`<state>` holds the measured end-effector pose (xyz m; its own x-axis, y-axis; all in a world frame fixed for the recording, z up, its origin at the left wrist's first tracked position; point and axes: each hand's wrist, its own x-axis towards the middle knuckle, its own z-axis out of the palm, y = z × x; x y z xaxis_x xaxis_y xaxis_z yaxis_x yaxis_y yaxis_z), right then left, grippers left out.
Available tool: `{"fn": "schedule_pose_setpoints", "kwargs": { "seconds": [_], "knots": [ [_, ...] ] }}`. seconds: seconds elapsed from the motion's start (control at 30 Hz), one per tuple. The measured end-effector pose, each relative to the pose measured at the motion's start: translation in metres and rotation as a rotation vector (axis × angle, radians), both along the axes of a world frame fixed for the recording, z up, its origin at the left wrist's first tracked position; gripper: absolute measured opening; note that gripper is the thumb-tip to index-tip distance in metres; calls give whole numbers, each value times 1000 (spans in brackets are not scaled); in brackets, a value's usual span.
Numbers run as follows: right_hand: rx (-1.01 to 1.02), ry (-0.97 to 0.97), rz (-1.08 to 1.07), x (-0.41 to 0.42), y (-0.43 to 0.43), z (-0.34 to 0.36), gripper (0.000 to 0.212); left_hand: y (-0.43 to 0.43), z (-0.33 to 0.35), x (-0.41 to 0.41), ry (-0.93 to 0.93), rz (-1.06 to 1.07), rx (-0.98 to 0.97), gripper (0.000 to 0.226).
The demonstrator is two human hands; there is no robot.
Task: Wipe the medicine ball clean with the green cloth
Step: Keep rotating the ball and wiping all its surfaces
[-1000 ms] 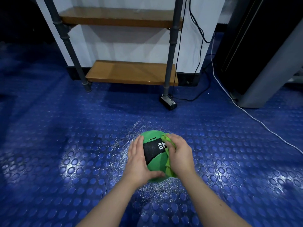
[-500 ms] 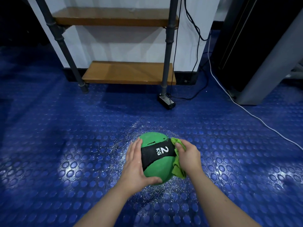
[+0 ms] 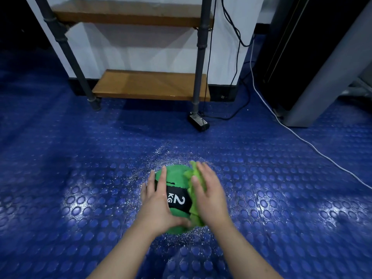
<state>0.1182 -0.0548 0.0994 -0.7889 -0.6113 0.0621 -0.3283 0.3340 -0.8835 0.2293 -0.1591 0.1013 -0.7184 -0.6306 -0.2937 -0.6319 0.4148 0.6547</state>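
While hands flank medicine ball (image 3: 175,178), wooden shelf (image 3: 151,85) behind, cables (image 3: 298,135) beside

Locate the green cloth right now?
Head view, lower centre: the green cloth is pressed flat against the right side of the medicine ball under the right hand, on the blue studded floor.

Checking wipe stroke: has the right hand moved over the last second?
Yes. The right hand with the green cloth has slid up toward the far side of the medicine ball, passing its 2 KG label.

One medicine ball (image 3: 177,179), one green cloth (image 3: 194,208), two wooden shelves (image 3: 149,84), two hands (image 3: 156,208).
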Motion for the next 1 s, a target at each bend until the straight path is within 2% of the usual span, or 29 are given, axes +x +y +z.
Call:
{"fn": "schedule_pose_setpoints", "kwargs": {
  "seconds": [0.07, 0.1, 0.17, 0.23, 0.33, 0.4, 0.47, 0.5, 0.57, 0.63, 0.7, 0.77, 0.9, 1.0],
  "knots": [
    [179, 160, 41, 5, -10, -9, 44, 0, -6, -2, 23, 6, -35, 159],
    [206, 175, 5, 3, -13, -10, 42, -2, -8, -1, 26, 1, -42, 158],
    [195, 79, -102, -7, -19, -9, 35, -3, -10, 1, 28, -7, -43, 158],
    [269, -64, -176, -23, -24, -7, 29, -3, -11, 3, 23, -23, -53, 158],
    [403, -220, -221, -42, -26, -16, 35, -1, -14, 9, 27, -62, -59, 157],
    [366, -302, -265, -46, -25, -23, 39, -3, -14, 11, 30, -67, -46, 158],
    [241, -336, -335, -44, -23, -23, 36, -7, -14, 9, 27, -54, -31, 158],
    [159, -322, -365, -41, -22, -21, 33, -10, -12, 8, 30, -43, -18, 158],
    [45, -169, -386, -29, -21, -10, 29, -13, -10, 3, 38, -16, 10, 158],
    [6, 12, -285, -13, -25, -2, 24, -16, -8, -1, 38, -6, 18, 157],
    [114, 137, -152, 0, -32, -4, 29, -15, -10, -3, 35, -30, 16, 157],
    [204, 171, -164, 0, -35, -6, 32, -14, -12, -2, 47, -53, 7, 156],
    [373, 19, -286, -18, -48, -3, 35, -20, -10, -8, 33, -39, 14, 155],
    [389, -135, -330, -38, -59, -6, 35, -29, -13, -10, 26, -67, 32, 157]
  ]
}}
